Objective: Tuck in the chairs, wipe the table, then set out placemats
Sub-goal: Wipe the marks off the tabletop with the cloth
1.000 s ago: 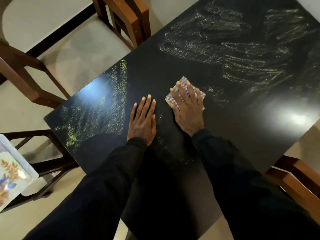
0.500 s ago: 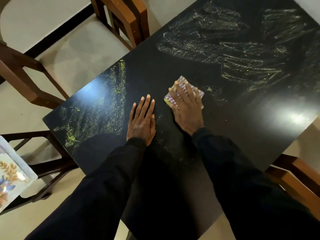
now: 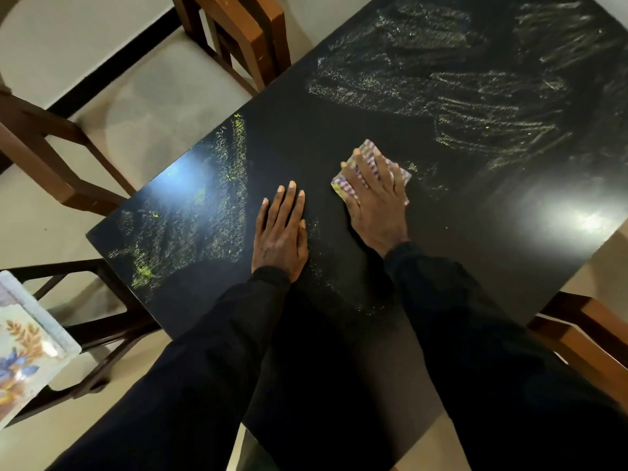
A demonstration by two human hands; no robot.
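A black table (image 3: pixel 475 253) fills most of the head view, streaked with yellowish powder at the left and far right. My right hand (image 3: pixel 375 198) lies flat with straight fingers on a small folded checked cloth (image 3: pixel 370 149) and presses it onto the tabletop near the middle. Just left of it, my left hand (image 3: pixel 280 231) rests flat on the bare table surface, fingers straight and together. A floral placemat (image 3: pixel 23 345) lies on a chair at the lower left edge.
A brown wooden chair (image 3: pixel 244 32) stands at the table's far left side, another wooden chair (image 3: pixel 37 144) stands off to the left, and a third chair (image 3: pixel 584 331) is at the right edge. A dark chair frame (image 3: pixel 91 328) holds the placemat. Beige floor surrounds the table.
My right hand and the cloth have shifted slightly to the left and toward me on the tabletop. My left hand stays in place.
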